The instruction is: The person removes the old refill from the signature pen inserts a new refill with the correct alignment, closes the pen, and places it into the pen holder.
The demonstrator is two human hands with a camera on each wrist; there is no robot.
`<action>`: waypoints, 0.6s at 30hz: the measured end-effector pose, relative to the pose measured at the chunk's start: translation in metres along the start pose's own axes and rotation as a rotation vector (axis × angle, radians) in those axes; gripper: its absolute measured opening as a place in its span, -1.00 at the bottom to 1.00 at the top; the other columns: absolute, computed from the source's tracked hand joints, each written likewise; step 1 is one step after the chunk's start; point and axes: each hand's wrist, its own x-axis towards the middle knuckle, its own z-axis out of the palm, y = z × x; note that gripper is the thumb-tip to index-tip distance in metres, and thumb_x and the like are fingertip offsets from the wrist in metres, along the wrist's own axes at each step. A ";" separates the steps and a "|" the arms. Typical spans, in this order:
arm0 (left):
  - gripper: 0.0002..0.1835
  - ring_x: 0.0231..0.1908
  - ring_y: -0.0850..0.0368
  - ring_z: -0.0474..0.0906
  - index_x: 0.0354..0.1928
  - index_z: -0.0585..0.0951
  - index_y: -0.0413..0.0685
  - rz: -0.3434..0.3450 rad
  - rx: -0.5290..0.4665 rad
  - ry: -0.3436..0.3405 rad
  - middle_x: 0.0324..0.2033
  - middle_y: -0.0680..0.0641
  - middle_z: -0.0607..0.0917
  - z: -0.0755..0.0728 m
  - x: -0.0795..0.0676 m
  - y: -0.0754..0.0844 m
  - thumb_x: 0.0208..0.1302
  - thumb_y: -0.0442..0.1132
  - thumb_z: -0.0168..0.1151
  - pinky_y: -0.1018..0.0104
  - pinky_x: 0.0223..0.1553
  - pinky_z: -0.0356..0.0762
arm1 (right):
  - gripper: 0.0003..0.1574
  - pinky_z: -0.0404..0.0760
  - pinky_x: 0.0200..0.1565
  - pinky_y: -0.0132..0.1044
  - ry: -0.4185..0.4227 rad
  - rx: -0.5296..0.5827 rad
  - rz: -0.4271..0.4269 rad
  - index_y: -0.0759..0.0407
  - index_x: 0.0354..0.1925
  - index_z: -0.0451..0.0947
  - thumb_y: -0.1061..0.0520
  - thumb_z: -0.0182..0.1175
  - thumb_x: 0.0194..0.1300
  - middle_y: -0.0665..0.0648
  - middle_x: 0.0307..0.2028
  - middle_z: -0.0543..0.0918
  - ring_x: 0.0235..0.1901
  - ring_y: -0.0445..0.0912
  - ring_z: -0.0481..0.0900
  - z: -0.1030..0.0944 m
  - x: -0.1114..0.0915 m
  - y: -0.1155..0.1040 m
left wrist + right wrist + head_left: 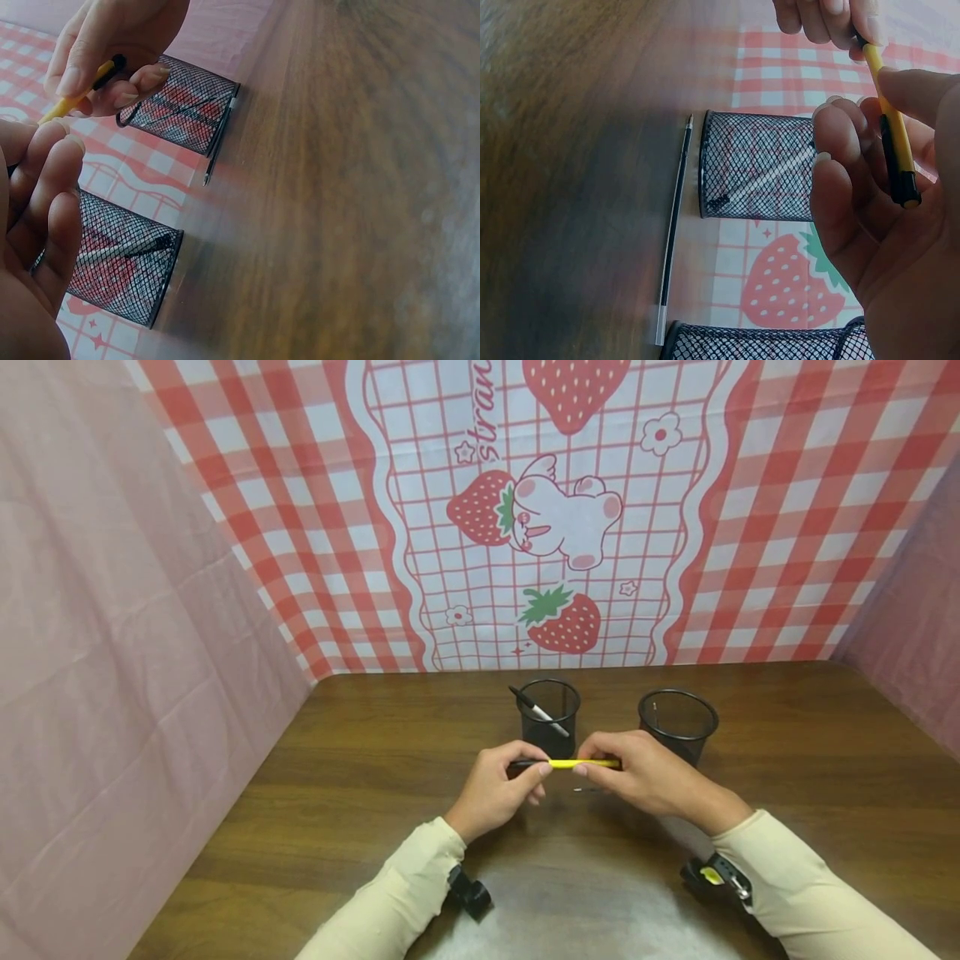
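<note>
A yellow pen with black ends (564,764) is held level between both hands above the table. My left hand (497,789) pinches its black end between thumb and forefinger. My right hand (648,777) grips the yellow barrel; in the right wrist view the black clip and end (904,187) point back toward the palm. On the table below lies a slim ink refill (675,232) with a dark tube, a clear end and a metal tip. It is mostly hidden by my right hand in the head view.
Behind my hands stands a black mesh pen cup (549,739) with a black-and-white pen (540,712) leaning inside. To its right is a second mesh cup (678,714) holding something thin. A checked strawberry cloth (570,627) hangs at the table's (360,760) far edge.
</note>
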 end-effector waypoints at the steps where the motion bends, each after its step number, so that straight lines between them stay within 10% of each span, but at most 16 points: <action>1: -0.89 -0.60 0.19 0.62 -0.16 0.66 -0.22 -0.001 -0.002 -0.001 -0.57 -0.12 0.68 0.000 0.000 0.000 0.38 -0.31 0.29 0.09 -0.54 0.71 | -0.93 0.49 -0.57 -0.38 0.001 0.001 -0.002 -0.07 -0.29 0.63 0.03 0.31 0.39 -0.17 -0.54 0.55 -0.58 -0.30 0.45 0.000 0.000 0.000; 18: -0.91 -0.60 0.14 0.64 -0.17 0.67 -0.17 0.015 0.014 -0.026 -0.59 -0.01 0.68 0.000 0.000 0.000 0.38 -0.28 0.30 0.19 -0.55 0.70 | -0.85 0.53 -0.56 -0.35 -0.034 0.045 0.003 -0.19 -0.31 0.60 0.08 0.25 0.43 -0.10 -0.54 0.59 -0.57 -0.27 0.52 -0.001 -0.001 -0.001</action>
